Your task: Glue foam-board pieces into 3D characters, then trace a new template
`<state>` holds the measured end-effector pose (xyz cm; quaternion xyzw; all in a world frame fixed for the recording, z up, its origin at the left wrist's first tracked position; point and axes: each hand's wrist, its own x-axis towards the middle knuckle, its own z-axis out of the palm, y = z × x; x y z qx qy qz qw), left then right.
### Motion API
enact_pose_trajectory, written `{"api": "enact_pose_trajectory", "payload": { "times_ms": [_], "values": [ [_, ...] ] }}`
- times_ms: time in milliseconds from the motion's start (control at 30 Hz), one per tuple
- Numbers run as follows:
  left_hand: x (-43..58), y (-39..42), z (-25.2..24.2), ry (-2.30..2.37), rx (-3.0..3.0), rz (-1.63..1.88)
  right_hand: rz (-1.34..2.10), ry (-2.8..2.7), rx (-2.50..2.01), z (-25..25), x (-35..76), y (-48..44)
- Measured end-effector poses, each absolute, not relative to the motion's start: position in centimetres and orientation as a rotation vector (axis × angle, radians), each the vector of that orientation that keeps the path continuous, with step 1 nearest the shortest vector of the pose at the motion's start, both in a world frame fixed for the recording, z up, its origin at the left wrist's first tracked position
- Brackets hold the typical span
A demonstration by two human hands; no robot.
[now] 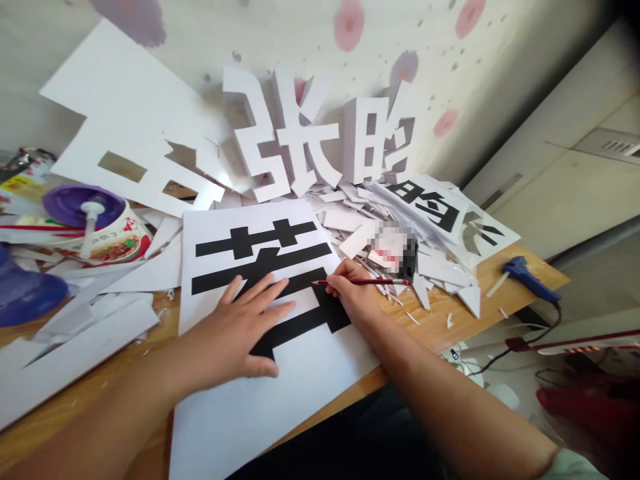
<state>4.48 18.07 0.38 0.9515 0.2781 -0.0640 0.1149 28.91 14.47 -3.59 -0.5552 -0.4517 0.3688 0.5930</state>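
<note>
A large white sheet [225,420] lies on the wooden table in front of me, and a black cut-out character [300,283] rests on it. My left hand [253,317] is laid flat over the character's left part, fingers spread. In my right hand [353,287] a dark red and black pencil [383,282] is pinched between thumb and fingers. Its tip points left, at the character's right side near an inner white opening. Whether the tip touches the surface I cannot tell. My left palm hides some of the black strokes.
White three-dimensional characters [307,143] stand against the wall, above heaped white scraps [350,213]. At right lie a blue glue gun [533,279] with its cable and a sheet with black characters [430,207]. On the left are a food tub [125,233] and a large cut board [130,107].
</note>
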Motion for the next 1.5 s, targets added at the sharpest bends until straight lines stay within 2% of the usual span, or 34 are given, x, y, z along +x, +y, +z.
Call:
{"api": "enact_pose_trajectory", "payload": {
  "times_ms": [133,367,933,1500],
  "values": [
    [7.2,15.6,-0.5,0.631,2.908,-0.13,0.856,-1.05,-1.293,-3.3,29.0,14.5],
    [7.9,14.0,-2.0,0.631,3.002,0.106,0.863,-1.069,-1.319,-2.8,29.1,14.1],
    [7.6,13.9,-2.7,0.589,2.983,0.23,0.71,-1.216,-1.598,-2.9,29.2,14.0],
    [7.7,14.0,-3.0,0.59,2.954,0.264,0.735,-1.188,-1.456,-3.3,29.5,13.7]
  ]
}}
